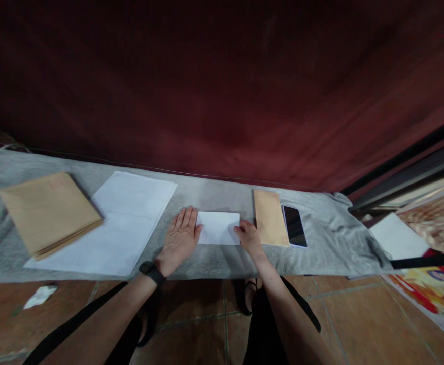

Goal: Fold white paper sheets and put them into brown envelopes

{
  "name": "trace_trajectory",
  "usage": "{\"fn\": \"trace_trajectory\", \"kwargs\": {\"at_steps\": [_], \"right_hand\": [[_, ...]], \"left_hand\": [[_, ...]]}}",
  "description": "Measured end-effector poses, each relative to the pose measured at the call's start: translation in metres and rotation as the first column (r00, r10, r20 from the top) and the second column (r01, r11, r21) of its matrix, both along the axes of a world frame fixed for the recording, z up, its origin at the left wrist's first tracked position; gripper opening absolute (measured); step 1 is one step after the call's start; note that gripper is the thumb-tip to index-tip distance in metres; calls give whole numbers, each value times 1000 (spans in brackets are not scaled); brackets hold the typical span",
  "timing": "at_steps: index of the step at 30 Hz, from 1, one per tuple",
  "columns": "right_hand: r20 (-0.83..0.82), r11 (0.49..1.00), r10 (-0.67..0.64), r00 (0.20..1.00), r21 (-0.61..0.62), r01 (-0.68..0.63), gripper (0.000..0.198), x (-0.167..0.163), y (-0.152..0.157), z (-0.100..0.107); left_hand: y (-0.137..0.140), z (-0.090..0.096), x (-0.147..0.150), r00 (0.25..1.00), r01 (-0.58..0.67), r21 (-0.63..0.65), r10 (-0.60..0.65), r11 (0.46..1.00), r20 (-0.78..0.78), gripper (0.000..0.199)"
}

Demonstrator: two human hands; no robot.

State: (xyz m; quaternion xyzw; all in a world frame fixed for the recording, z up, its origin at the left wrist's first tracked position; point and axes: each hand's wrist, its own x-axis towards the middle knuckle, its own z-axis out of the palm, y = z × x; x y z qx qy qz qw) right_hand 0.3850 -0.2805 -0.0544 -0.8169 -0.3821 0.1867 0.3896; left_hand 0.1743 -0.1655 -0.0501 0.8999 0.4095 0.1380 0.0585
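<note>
A folded sheet of white paper (218, 228) lies flat on the grey cloth in front of me. My left hand (181, 235), wearing a black wristband, rests flat with fingers stretched out, its thumb at the paper's left edge. At the right edge, my right hand (249, 236) has its fingers curled and its thumb on the paper, pinching that side. Just right of this hand lies a single brown envelope (271, 218). Larger white sheets (130, 213) lie to the left, partly under a stack of brown envelopes (52, 210).
A phone (295, 226) lies beside the single envelope. The grey cloth (330, 238) covers a narrow surface, with a dark red hanging (222, 101) behind it. Below are floor tiles (191, 334) with a white scrap (41, 296). A colourful box (435, 291) stands at the right.
</note>
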Motion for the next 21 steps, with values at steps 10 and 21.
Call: {"fn": "trace_trajectory", "kwargs": {"at_steps": [10,21], "right_hand": [[-245,981,75,967,190,-29,23,3,8,0],[-233,891,121,965,453,-3,18,0,6,11]], "left_hand": [[22,27,-1,755,295,-689,280,662,593,47],[28,32,-5,645,335,-499,192,799,740,12]]}}
